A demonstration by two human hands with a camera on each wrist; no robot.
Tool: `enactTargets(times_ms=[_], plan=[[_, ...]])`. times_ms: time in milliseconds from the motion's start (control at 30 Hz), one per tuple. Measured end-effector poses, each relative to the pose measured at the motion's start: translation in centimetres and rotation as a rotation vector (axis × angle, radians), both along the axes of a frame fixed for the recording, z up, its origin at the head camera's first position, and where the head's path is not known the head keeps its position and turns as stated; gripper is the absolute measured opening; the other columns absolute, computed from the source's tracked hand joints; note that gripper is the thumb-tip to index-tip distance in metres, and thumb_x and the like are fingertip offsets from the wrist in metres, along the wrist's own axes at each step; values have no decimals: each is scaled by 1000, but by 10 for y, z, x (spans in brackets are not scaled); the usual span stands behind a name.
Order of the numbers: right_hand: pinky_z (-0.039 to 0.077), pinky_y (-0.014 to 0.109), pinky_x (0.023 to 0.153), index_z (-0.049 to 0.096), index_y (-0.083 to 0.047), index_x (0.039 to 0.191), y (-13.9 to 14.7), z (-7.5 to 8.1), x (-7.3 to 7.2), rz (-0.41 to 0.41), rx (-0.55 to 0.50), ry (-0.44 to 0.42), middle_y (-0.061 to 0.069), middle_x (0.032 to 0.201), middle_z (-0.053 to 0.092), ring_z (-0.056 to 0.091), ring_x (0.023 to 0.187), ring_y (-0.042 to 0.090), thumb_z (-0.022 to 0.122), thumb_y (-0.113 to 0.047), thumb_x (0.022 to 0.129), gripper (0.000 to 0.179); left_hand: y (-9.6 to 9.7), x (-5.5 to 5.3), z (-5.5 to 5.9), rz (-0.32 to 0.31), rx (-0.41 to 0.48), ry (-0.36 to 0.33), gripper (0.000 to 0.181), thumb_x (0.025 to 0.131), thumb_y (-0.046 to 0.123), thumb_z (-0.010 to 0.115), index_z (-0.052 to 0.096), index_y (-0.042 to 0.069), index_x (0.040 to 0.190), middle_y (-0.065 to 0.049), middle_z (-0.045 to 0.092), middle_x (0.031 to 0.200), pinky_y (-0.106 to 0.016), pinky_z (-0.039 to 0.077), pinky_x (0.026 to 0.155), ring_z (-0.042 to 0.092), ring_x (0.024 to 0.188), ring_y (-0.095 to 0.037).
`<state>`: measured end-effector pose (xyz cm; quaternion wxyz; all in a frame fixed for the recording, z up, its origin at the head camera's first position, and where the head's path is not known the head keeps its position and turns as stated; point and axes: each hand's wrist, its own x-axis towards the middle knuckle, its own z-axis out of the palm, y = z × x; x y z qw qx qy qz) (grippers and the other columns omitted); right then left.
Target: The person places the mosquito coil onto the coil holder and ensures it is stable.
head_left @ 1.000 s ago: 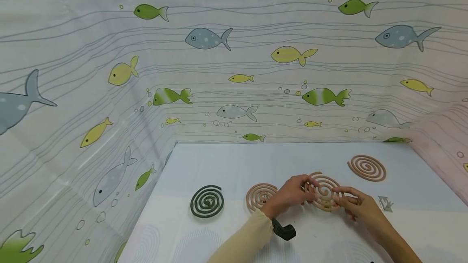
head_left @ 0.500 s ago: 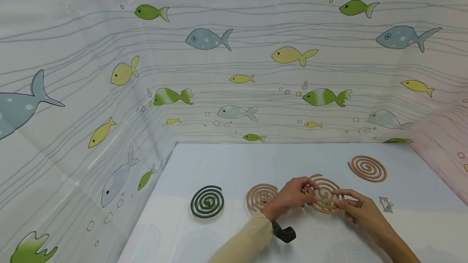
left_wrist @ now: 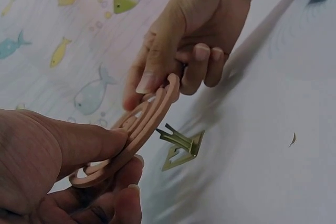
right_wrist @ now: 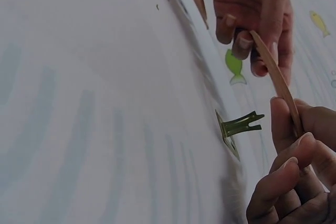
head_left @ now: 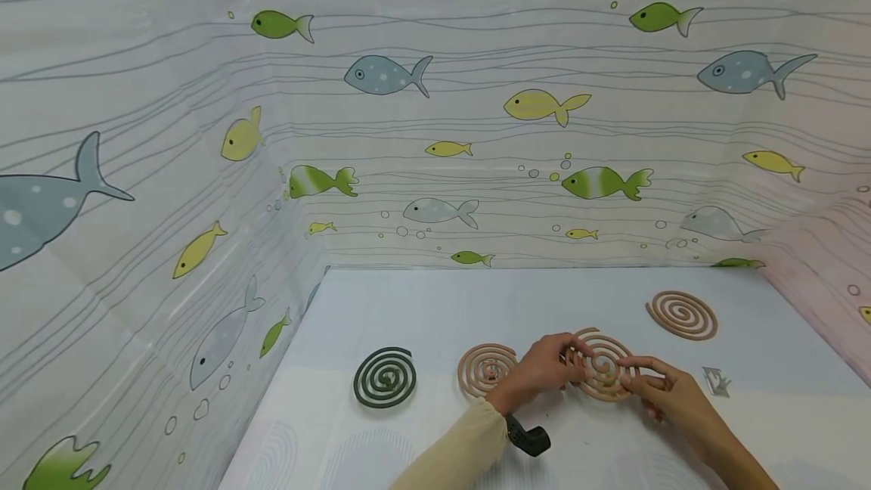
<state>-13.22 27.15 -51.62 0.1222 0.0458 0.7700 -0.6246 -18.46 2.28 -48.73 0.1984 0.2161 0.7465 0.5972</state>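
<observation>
A brown mosquito coil (head_left: 602,366) is held between both hands at the right of the table in the head view. My left hand (head_left: 548,366) pinches its left edge with thumb and fingers. At the opposite edge my right hand (head_left: 670,392) pinches the coil between thumb and fingertips. Both wrist views show the coil raised off the table and tilted. Beneath it a small metal stand (left_wrist: 181,148) with upright forked prongs sits on the table, apart from the coil in the left wrist view. The right wrist view shows the same stand (right_wrist: 240,126) from the side.
Left of my hands lie a brown coil (head_left: 487,371), partly behind my left wrist, and a dark green coil (head_left: 386,378). Another brown coil (head_left: 683,314) lies flat at the far right. A loose metal stand (head_left: 716,382) is beside my right hand. Fish-printed walls (head_left: 408,172) border the table.
Both hands keep their pinch on the coil, and the coil stays almost in place. The printed fish on the left wall have shifted rightward.
</observation>
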Motion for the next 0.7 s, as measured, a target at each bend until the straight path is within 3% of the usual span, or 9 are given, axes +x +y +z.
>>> enactTargets(times_ms=[533,700], plan=[[48,28,55,57,-11,141,4,-2,5,12,0,12,10,99,74,48,60,9,70,-34,99,49,8,1,-7,-8,-24,34,18,94,0,71,72,6,111,4,59,73,-22,44,47,58,59,-11],[49,29,56,57,-11,141,6,-3,5,-5,5,8,10,102,74,49,63,10,71,-35,99,50,9,4,-7,17,-28,20,18,94,-1,70,72,7,111,4,58,74,-21,42,48,54,59,-9]])
